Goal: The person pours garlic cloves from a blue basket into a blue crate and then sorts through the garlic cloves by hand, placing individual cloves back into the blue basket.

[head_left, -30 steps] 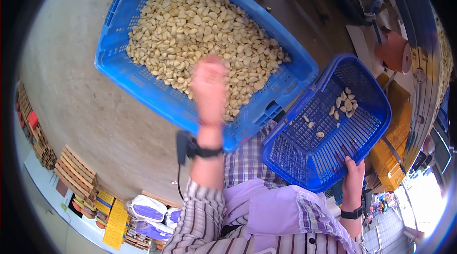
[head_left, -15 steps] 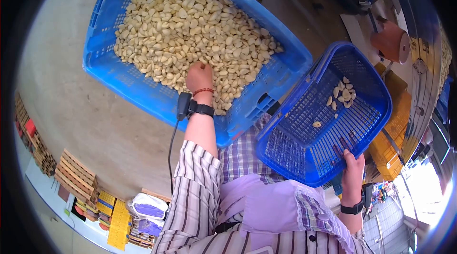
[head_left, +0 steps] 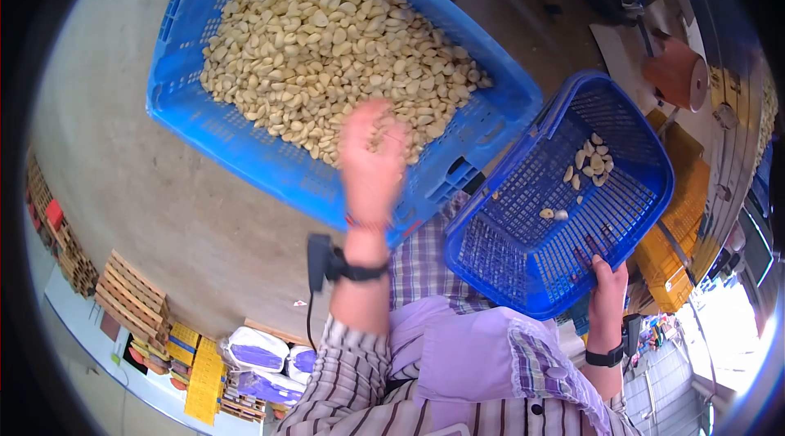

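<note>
Two blue plastic containers are seen side by side: a large crate [head_left: 253, 156] and a smaller basket [head_left: 499, 244]. The crate is heaped with pale cloves [head_left: 327, 44], its near wall left bare. The left hand [head_left: 370, 160] is held over the near edge of the heap. It is blurred, and whether anything is held in its grip cannot be told. A black strap [head_left: 360, 271] with a small box is worn on that wrist.

By the right hand [head_left: 607, 293] the basket is grasped at its near rim, the grip clenched there. The basket is tilted, its inside turned toward the crate. A small cluster of cloves is seen in its far part, and a couple more are scattered nearer the middle. Below the crate's near corner, a checked cloth [head_left: 429, 272] is seen. On the left, pallets [head_left: 131, 293] and wrapped sacks [head_left: 257, 350] are set beyond the bare floor [head_left: 180, 191].
</note>
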Action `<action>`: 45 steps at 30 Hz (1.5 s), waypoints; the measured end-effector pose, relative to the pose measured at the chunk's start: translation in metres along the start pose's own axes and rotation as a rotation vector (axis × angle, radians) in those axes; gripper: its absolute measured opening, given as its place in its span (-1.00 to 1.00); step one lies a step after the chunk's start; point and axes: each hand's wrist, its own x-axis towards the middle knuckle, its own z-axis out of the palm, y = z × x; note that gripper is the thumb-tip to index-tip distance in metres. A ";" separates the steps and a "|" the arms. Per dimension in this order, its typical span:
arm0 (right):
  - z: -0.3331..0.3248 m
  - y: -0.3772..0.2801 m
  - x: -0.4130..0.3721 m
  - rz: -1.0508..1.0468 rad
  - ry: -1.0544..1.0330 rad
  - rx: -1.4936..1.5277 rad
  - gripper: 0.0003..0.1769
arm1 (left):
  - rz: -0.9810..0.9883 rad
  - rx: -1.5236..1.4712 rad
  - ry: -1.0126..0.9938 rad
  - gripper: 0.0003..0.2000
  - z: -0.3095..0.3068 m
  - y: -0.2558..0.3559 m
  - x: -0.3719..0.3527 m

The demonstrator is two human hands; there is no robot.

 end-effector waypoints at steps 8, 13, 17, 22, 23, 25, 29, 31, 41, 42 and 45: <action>-0.004 0.003 0.002 0.018 -0.014 0.013 -0.55 | -0.238 -0.057 0.394 -0.63 0.090 -0.132 0.071; -0.003 -0.003 0.004 0.049 -0.024 -0.010 -0.55 | 0.078 0.511 -0.257 -0.69 0.103 -0.071 0.029; -0.003 -0.005 0.005 -0.013 -0.018 -0.004 -0.54 | 0.286 0.519 -0.493 -0.61 0.049 -0.090 -0.023; -0.010 -0.012 0.016 0.050 -0.046 0.029 -0.52 | -0.067 0.670 -0.815 -0.59 -0.024 -0.087 -0.051; -0.009 -0.012 0.017 0.055 -0.044 0.028 -0.52 | -0.159 0.762 -0.970 -0.63 -0.036 -0.075 -0.042; -0.007 -0.012 0.017 0.040 -0.035 0.039 -0.52 | -0.250 0.852 -1.130 -0.66 -0.047 -0.058 -0.027; -0.006 -0.011 0.016 0.024 -0.018 0.017 -0.51 | 0.029 0.762 -0.424 -0.76 -0.024 -0.050 0.021; -0.008 -0.007 0.017 0.031 -0.031 -0.056 -0.50 | 0.260 0.556 -0.124 -0.81 0.019 -0.057 0.052; -0.005 -0.006 0.011 0.095 0.019 -0.013 -0.53 | -0.137 0.863 -0.248 -0.72 0.101 -0.101 0.069; -0.004 -0.006 0.011 0.097 0.019 -0.011 -0.53 | -0.142 0.858 -0.143 -0.73 0.110 -0.108 0.067; -0.003 -0.003 0.013 0.090 -0.003 0.020 -0.53 | -0.110 0.876 0.021 -0.77 0.123 -0.123 0.061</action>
